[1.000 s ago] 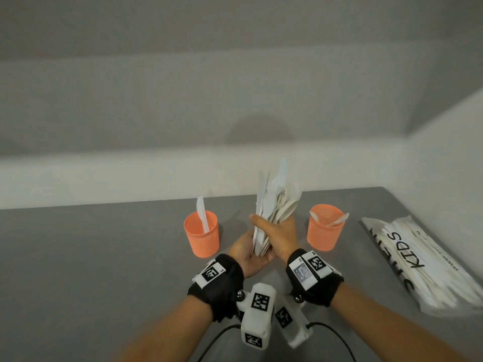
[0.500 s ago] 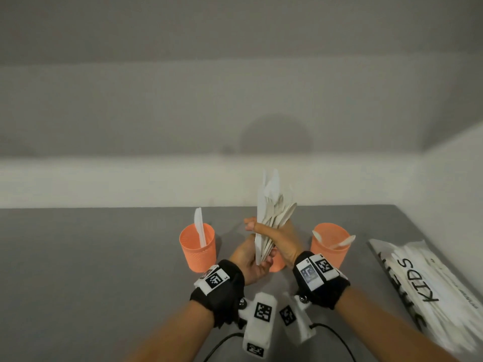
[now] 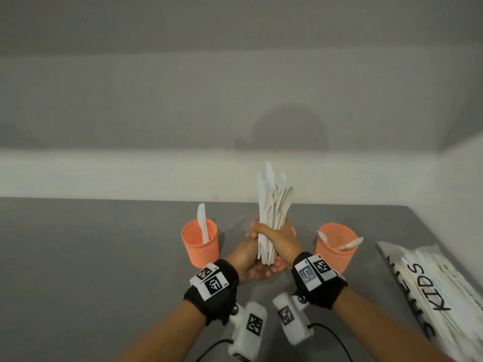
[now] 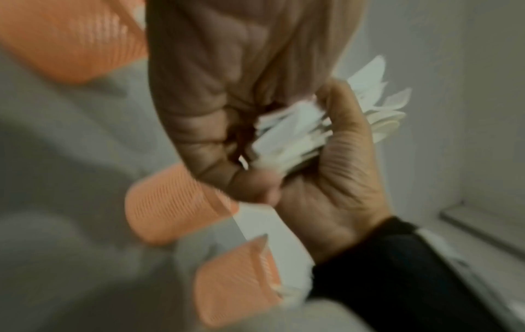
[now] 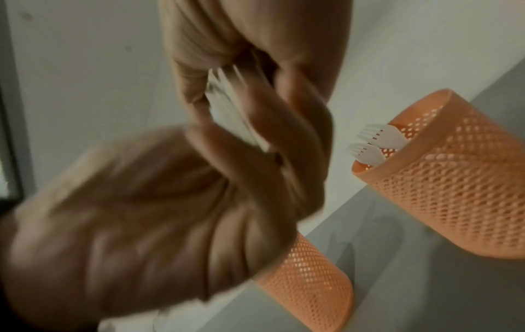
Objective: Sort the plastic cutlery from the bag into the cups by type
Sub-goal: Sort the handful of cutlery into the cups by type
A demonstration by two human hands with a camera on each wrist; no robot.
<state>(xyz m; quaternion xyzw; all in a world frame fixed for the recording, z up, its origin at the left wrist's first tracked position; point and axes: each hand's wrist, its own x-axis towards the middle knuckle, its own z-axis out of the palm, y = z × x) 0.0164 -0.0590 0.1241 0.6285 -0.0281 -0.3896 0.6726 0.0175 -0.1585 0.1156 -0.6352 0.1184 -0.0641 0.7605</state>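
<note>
1. The right hand (image 3: 281, 242) is clenched around a bundle of white plastic cutlery (image 3: 271, 205), held upright above the grey bench (image 3: 91, 257), knife tips and spoon bowls fanning out at the top.
2. The left hand (image 3: 248, 259) sits just under and beside it at about 7 o'clock, fingers curled against the lower ends of the handles (the left wrist view shows thumb and fingers closing on the same bundle, though blurred).
3. Left cup (image 3: 200, 242), orange mesh, stands at 9 o'clock from the hands and holds one white knife (image 3: 202, 222) leaning upright.
4. Right cup (image 3: 337, 246), at 3 o'clock, has two pieces poking over its rim; the right wrist view shows them to be forks (image 5: 380, 137).
5. A middle cup (image 5: 309, 287) is mostly hidden behind the hands in the head view; what it holds cannot be told.
6. The bag (image 3: 428, 291), white with black lettering "KIDS", lies flat on the bench at 4 o'clock, beyond the right cup, with more white cutlery inside.
</note>
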